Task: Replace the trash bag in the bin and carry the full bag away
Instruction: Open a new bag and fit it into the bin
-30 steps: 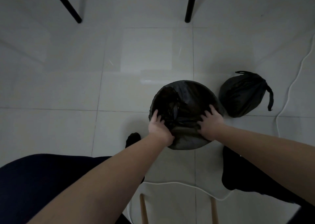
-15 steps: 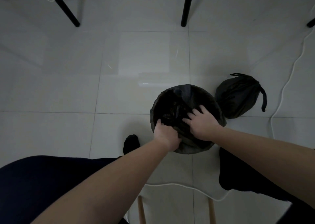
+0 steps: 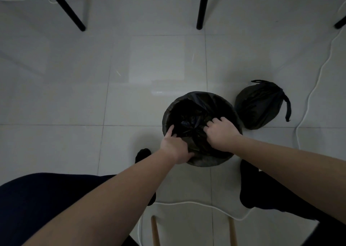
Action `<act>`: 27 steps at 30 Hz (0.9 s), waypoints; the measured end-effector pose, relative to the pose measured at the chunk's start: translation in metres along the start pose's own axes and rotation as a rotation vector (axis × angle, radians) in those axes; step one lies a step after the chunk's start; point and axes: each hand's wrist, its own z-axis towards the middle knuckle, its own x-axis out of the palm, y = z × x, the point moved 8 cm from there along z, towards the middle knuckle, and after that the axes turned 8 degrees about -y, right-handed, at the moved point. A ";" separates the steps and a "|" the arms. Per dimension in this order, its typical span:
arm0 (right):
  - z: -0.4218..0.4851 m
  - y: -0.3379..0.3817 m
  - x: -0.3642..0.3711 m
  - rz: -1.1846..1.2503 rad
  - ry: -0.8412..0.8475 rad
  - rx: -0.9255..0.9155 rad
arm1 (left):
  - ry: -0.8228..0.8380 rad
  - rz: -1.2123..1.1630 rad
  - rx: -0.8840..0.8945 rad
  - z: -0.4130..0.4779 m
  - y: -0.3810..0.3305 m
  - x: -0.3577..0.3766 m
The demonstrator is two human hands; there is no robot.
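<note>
My left grip [image 3: 175,146] pinches the liner [image 3: 196,111] over the near rim of the bin [image 3: 206,162], thumb outside. My right grip [image 3: 221,133] clutches folds of liner inside, fingertips lost in the dark plastic. The tied full bag [image 3: 260,107] sits on the floor [image 3: 74,96], just right of the bin.

crinkly black plastic bin liner [image 3: 196,112], tied plastic bag [image 3: 259,105], glossy floor tiles [image 3: 74,96]

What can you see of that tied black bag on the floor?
The tied black plastic trash bag looks full, rounded, crinkled. Its neck is gathered shut, one loop at the top, one strap hanging down its right side. It sits on the pale tiled floor beside the black-lined round bin; whether they touch is unclear.
</note>
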 end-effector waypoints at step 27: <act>-0.003 0.005 0.014 -0.012 -0.034 -0.023 | -0.150 0.144 -0.047 0.014 0.008 -0.030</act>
